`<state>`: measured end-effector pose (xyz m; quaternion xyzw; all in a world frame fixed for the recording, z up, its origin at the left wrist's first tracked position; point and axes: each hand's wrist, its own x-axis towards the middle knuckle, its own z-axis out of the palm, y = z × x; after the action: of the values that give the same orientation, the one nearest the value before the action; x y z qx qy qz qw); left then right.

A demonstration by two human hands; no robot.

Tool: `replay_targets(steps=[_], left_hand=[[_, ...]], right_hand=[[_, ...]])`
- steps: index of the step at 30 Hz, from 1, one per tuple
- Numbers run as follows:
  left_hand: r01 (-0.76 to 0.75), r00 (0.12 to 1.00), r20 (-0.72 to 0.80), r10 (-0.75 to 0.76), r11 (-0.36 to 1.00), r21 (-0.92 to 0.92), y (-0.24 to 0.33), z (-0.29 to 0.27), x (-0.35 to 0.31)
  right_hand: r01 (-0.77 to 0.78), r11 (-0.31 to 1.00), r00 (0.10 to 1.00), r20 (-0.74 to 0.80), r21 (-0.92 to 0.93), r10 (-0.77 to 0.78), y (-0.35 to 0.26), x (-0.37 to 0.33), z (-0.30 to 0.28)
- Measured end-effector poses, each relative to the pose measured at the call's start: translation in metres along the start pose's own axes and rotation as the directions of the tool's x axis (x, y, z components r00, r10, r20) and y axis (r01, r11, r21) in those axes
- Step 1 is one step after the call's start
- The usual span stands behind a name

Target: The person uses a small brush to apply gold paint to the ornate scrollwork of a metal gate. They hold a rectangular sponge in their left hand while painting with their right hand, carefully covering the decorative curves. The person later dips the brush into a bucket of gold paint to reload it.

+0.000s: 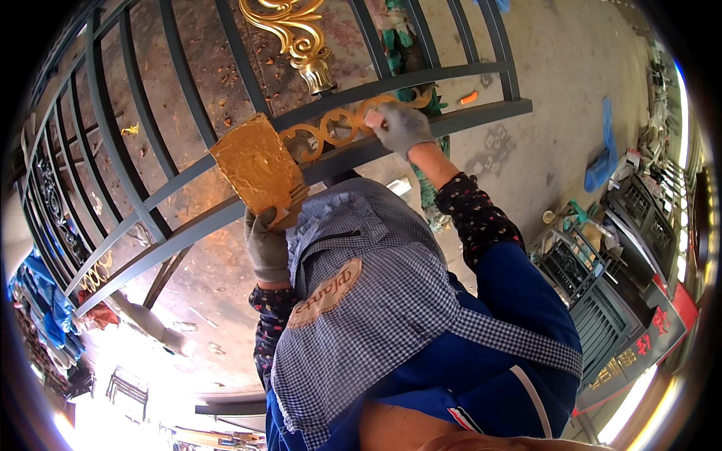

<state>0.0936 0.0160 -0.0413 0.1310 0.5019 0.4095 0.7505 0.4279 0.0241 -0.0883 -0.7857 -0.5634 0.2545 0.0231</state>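
Observation:
My left hand [267,246], in a grey glove, grips the lower edge of a flat rectangular board [259,161] thickly smeared with gold paint. The board is held up in front of the dark grey metal railing [353,156]. Between two of its curved rails runs a scrollwork strip [336,126], coloured gold. My right hand [404,129], gloved too, is closed at the strip's right part; a small pinkish bit shows at its fingertips, and I cannot make out what it is. Beyond the rail, a shiny gold leaf-shaped ornament [297,37] sits among the upright bars.
The railing's bars [135,90] spread far to the left. An orange object [468,98] and a blue plastic piece [599,161] lie on the concrete floor. Dark metal panels [602,323] are stacked at right. Blue cloth items [45,301] are piled at far left.

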Motion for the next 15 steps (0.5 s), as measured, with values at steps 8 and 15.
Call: replay_targets(steps=[8, 15], left_hand=[[0.005, 1.0, -0.011, -0.006, 1.0, -0.025, -0.002, 0.003, -0.004], [0.009, 1.0, 0.016, -0.008, 0.999, -0.037, -0.006, -0.003, -0.003]], right_hand=[[0.032, 0.995, 0.992, -0.127, 0.091, -0.02, 0.003, 0.021, 0.014], [0.182, 0.983, 0.983, 0.026, -0.028, -0.181, 0.011, 0.009, 0.004]])
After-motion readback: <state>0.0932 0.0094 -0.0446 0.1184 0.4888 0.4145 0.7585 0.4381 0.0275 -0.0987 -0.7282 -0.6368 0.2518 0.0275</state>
